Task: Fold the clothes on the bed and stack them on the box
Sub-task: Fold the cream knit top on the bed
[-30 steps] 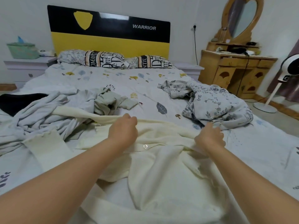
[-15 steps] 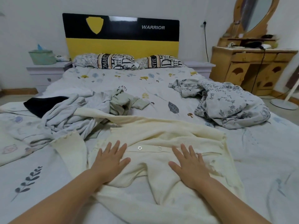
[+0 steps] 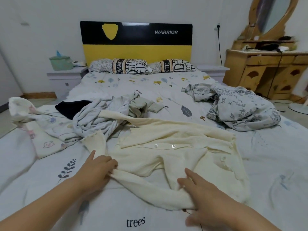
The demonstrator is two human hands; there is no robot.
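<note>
while the cream garment point(image 3: 175, 157) is lying spread but rumpled on the near part of the bed point(image 3: 116, 210), i am working its lower edge. left hand point(image 3: 98, 169) is pinching the cloth at the left side, fingers curled round a fold of it. right hand point(image 3: 200, 189) is lying on the bottom edge with fingers mostly straight, pressing rather than gripping; its thumb side is blurred, so i am not claiming a pinch there.

judgement: this is the flattening step before the first fold. to do it well i am wanting both hands drawing outward and toward me, keeping the two snap buttons point(image 3: 164, 145) centred and the body free of the bunched ridge between the hands. the left sleeve point(image 3: 95, 140) is running up toward the grey clothes heap point(image 3: 100, 117) and touching it; i am planning to pull it clear so nothing drags along. right side hem looks wavy and needs smoothing.

other clothes waiting: floral garment point(image 3: 241, 109) on the right, pale printed piece point(image 3: 41, 130) on the left. box is not in view, so stacking place unknown.
</note>
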